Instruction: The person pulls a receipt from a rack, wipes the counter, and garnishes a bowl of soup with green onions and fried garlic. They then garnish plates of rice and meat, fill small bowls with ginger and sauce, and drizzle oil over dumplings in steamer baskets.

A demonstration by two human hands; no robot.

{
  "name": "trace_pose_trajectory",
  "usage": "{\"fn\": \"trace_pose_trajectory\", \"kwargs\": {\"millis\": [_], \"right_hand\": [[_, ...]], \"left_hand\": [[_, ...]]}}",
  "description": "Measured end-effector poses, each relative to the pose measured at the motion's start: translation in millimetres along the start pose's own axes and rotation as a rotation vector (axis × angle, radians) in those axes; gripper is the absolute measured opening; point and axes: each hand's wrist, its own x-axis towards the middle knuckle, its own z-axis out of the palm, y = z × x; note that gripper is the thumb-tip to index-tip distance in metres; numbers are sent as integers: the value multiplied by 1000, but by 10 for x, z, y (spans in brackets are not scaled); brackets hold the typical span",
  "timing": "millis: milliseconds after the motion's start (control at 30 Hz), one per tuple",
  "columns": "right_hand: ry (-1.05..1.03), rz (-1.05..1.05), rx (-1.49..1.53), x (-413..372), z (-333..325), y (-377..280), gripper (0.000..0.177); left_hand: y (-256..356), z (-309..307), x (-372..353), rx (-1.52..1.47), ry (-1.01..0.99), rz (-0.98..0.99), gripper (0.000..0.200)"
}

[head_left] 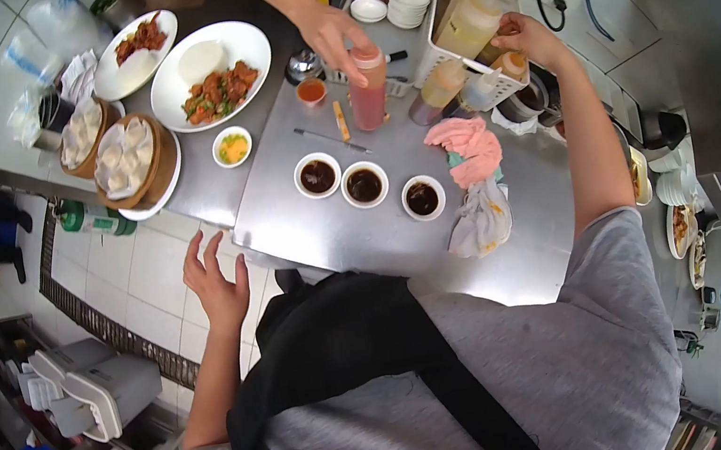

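Observation:
My left hand [218, 285] hangs over the tiled floor beside the counter's edge, fingers spread, holding nothing. My right hand [528, 40] reaches to a white plastic basket [472, 65], its fingers closed at the top of an orange-capped squeeze bottle [512, 66]. Next to those fingers is a larger bottle of yellow liquid [474, 23]. Another person's hand [331, 37] reaches in from the far side and touches a squeeze bottle of red sauce [369, 95]. Three white cups of dark sauce [364, 185] stand on the steel counter [319, 260] nearer to me.
Pink [468, 148] and grey cloths [480, 218] lie right of the cups. Plates of rice and meat [249, 43], bamboo steamers of dumplings [125, 159] and a yellow sauce cup [231, 146] stand left. A call bell [303, 65] and small white dishes [409, 2] stand farther back.

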Motion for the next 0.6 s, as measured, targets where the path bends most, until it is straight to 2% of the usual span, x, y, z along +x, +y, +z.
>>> {"fn": "trace_pose_trajectory", "kwargs": {"millis": [33, 167, 233, 267, 300, 333, 367, 400, 467, 533, 567, 600], "right_hand": [[-90, 33, -43, 9, -2, -40, 51], [-61, -9, -63, -77, 50, -181, 41], [437, -64, -339, -289, 70, -393, 29], [728, -122, -251, -521, 182, -736, 23], [869, -109, -82, -673, 320, -887, 22], [803, -105, 76, -890, 523, -1126, 20], [567, -71, 311, -1052, 793, -1315, 24], [429, -5, 213, -1210, 1064, -1713, 42], [197, -21, 315, -1212, 1570, -1823, 69], [282, -13, 124, -989, 1951, -1751, 89], [308, -10, 117, -926, 2011, -1818, 89], [215, 101, 269, -873, 2053, -1893, 89]], "left_hand": [[-24, -21, 6, -1, 7, 7, 52], [-188, -59, 121, 33, 28, 33, 54], [-307, -55, 231, 19, 27, 54, 54], [-365, -58, 290, 12, 27, 69, 55], [-427, -59, 358, 4, 30, 85, 55], [-489, -60, 422, -7, 33, 103, 55], [-549, -67, 482, -39, 19, 114, 55], [-609, -83, 549, -71, 4, 129, 55], [-732, -139, 666, -105, -13, 187, 54], [-850, -204, 784, -144, -32, 260, 53], [-928, -228, 827, -158, -24, 282, 53], [-1010, -249, 858, -198, -54, 297, 53]]}}
